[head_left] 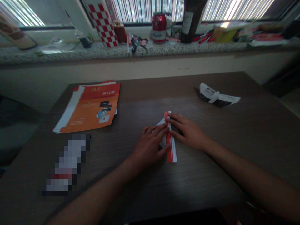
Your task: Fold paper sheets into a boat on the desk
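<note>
A folded sheet of paper (172, 153), red and white with a long straight strip, lies on the table in front of me. Part of a white and dark flap (161, 142) sticks out on its left. My left hand (151, 143) rests over that flap, its fingers stretched out and touching the strip. Along the strip's upper right edge, my right hand (187, 129) has its fingers spread, fingertips on the paper. My fingers hide some of the folds.
An orange booklet (90, 109) on loose sheets lies at the left, with a pixelated rectangular object (67, 164) below. A folded paper piece (217, 96) sits at the back right. Behind, the windowsill (93, 54) holds a red can (159, 28), a dark bottle (190, 23) and clutter.
</note>
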Demonstrator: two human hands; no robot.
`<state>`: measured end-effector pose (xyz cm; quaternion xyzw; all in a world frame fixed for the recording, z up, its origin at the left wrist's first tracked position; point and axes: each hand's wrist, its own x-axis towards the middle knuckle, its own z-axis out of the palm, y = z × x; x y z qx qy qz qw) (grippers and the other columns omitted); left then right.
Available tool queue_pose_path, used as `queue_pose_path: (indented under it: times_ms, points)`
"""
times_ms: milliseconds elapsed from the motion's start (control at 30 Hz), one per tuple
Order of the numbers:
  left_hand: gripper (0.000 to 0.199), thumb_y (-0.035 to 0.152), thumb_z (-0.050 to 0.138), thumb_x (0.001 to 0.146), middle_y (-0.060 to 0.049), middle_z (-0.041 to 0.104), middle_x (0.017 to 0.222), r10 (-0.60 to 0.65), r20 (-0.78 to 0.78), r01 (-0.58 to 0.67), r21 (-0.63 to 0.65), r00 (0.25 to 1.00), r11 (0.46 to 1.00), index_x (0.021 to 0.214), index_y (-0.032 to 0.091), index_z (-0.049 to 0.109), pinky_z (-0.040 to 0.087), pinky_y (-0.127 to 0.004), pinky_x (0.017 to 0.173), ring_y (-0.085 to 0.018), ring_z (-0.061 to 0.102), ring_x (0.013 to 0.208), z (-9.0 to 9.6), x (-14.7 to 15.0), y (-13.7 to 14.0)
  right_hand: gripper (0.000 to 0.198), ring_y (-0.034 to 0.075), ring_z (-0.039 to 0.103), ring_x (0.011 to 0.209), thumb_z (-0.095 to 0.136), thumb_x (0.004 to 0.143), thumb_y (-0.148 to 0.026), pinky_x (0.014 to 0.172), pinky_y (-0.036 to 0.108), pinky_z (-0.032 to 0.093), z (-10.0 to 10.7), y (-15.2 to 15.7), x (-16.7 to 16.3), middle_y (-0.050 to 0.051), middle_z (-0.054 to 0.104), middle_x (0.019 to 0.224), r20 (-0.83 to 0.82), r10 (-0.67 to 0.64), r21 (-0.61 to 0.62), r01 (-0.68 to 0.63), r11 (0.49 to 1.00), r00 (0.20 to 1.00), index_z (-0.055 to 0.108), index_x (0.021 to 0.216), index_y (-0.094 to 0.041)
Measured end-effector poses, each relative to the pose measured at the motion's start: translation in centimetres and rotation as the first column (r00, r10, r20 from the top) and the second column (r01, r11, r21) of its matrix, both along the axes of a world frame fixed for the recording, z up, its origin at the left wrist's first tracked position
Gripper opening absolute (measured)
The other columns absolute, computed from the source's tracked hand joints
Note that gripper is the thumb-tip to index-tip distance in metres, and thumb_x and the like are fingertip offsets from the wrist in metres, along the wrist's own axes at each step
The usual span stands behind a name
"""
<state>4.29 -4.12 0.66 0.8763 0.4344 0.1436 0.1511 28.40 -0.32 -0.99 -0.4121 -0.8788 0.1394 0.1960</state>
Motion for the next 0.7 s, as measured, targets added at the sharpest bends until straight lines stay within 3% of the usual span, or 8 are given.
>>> queue_pose_path:
  times_ms: [533,700]
  points:
    - [0.062,0.049,0.059,0.101,-0.006,0.047,0.165,-0.018,-0.076,0.02,0.026,0.997,0.999,0.156,0.024,0.048,0.035,-0.054,0.117,-0.034,0.049,0.139,0.1,-0.02,0.32,0.054,0.032,0.041,0.154,0.057,0.105,-0.039,0.125,0.06,0.036,-0.24,0.14,0.1,0.006,0.041,0.169,-0.071,0.01,-0.036,-0.013,0.999,0.997,0.048,0.158,-0.033]
    - [0.063,0.05,0.058,0.101,-0.006,0.045,0.166,-0.026,-0.089,0.028,0.026,0.996,0.999,0.158,0.025,0.046,0.036,-0.054,0.116,-0.034,0.048,0.139,0.1,-0.07,0.39,0.04,0.029,0.049,0.148,0.056,0.106,-0.033,0.121,0.055,0.042,0.3,0.44,0.35,0.01,0.05,0.161,-0.18,-0.031,-0.105,0.012,0.994,0.983,0.058,0.145,-0.028]
